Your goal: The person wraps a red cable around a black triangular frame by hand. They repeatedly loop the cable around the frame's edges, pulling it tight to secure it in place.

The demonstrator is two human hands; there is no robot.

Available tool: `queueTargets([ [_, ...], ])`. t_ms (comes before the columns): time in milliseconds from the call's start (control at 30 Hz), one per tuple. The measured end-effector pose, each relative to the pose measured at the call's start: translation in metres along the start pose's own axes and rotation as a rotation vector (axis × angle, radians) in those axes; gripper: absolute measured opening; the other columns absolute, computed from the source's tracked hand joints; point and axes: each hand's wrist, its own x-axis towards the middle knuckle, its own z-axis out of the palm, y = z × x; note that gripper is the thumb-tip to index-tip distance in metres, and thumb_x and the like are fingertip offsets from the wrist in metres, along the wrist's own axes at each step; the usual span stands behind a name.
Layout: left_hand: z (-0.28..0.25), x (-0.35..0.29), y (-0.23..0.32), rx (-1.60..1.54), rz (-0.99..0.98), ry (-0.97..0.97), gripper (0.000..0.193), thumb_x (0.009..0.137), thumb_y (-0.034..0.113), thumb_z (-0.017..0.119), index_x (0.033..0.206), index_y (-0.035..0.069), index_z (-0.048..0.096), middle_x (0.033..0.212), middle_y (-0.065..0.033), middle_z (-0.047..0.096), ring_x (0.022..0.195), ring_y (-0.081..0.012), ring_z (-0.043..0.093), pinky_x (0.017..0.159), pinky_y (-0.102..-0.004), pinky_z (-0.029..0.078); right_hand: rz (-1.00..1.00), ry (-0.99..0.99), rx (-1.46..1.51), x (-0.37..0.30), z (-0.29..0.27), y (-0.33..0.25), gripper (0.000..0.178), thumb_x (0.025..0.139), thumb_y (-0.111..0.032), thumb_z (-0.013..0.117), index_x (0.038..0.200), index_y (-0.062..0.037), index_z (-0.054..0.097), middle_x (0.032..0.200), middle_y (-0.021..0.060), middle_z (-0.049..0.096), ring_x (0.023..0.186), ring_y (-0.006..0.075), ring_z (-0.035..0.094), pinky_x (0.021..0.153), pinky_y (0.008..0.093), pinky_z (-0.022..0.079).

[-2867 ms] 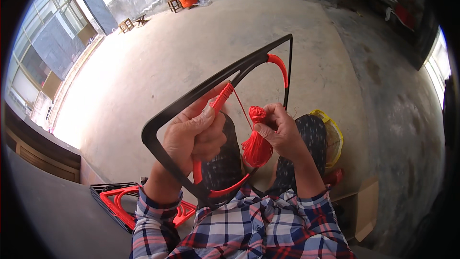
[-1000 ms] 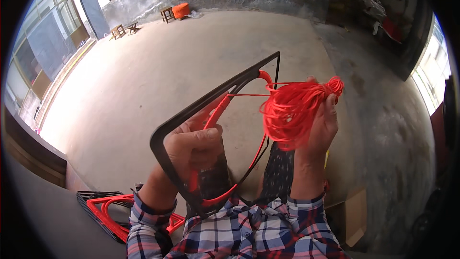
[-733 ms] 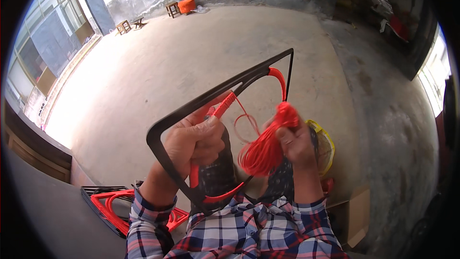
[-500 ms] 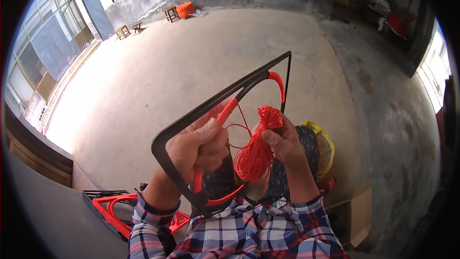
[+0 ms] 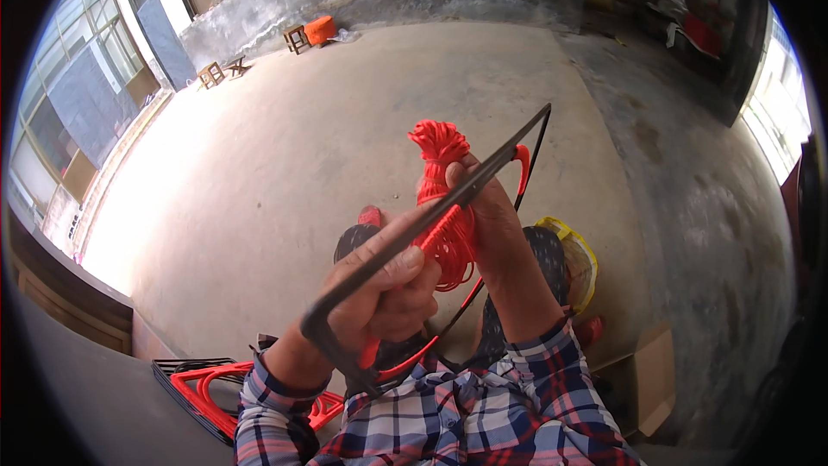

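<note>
My left hand (image 5: 388,298) is closed round a red cord-wrapped strip of a black rectangular frame (image 5: 496,164), which is tilted and seen nearly edge-on. More red wrapping covers parts of the frame's inner bars. My right hand (image 5: 493,207) grips a bundle of thin red cord (image 5: 440,145), gathered into a tuft at its top with loops hanging below. The frame's long upper bar crosses in front of the bundle and my right fingers, hiding part of both.
Black frames with red wrapping (image 5: 211,388) are stacked at my lower left. A yellow-rimmed container (image 5: 585,263) stands right of my knee, with an open cardboard box (image 5: 654,380) nearer me. Small wooden stools (image 5: 296,38) and an orange bucket (image 5: 319,31) stand by the far wall.
My right hand has carried the cord bundle up and left, behind the frame's long bar. The frame has turned more edge-on and shifted slightly right.
</note>
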Motion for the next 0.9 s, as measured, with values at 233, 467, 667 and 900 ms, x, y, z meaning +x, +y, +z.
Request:
queueTargets([
  [233,-0.008,0.007,-0.012,-0.395,-0.066,-0.314,0.07,0.099,0.066,0.03,0.147,0.016,0.037,0.069,-0.0063,0.044,0.045,-0.0125,0.033,0.039,-0.0237,0.025,0.035,-0.435,-0.041,0.018,0.007,0.0,0.028,0.095,-0.025,0.064,0.103,0.0004,0.07,0.111,0.0172,0.067,0.103,0.0246,0.064,0.085,0.0345,0.054],
  [467,-0.007,0.009,-0.032,-0.694,-0.116,-0.212,0.062,0.098,0.052,0.035,0.12,-0.004,0.051,0.077,-0.0182,0.058,0.043,-0.0219,0.046,0.038,-0.0288,0.036,0.097,-0.89,-0.193,0.038,0.017,-0.006,0.038,0.085,-0.027,0.074,0.107,0.0036,0.071,0.111,0.0202,0.067,0.114,0.0292,0.059,0.099,0.042,0.045],
  [667,-0.022,-0.008,-0.015,-0.326,0.025,0.115,0.054,0.093,0.042,0.051,0.133,0.005,0.05,0.064,-0.0001,0.04,0.041,-0.0085,0.033,0.037,-0.024,0.022,-0.096,-0.049,-0.243,0.007,-0.017,0.008,0.048,0.082,-0.016,0.079,0.123,-0.0005,0.059,0.112,0.0097,0.067,0.104,0.0165,0.064,0.094,0.0323,0.051],
  [900,-0.036,-0.003,-0.006,0.074,0.307,0.085,0.033,0.101,0.035,0.052,0.107,0.003,0.06,0.061,0.004,0.043,0.046,-0.006,0.039,0.042,-0.0217,0.027,0.012,-0.04,-0.042,-0.057,0.007,0.035,0.048,0.08,0.0,0.077,0.124,-0.0038,0.058,0.124,0.0076,0.062,0.12,0.0155,0.056,0.102,0.0333,0.045],
])
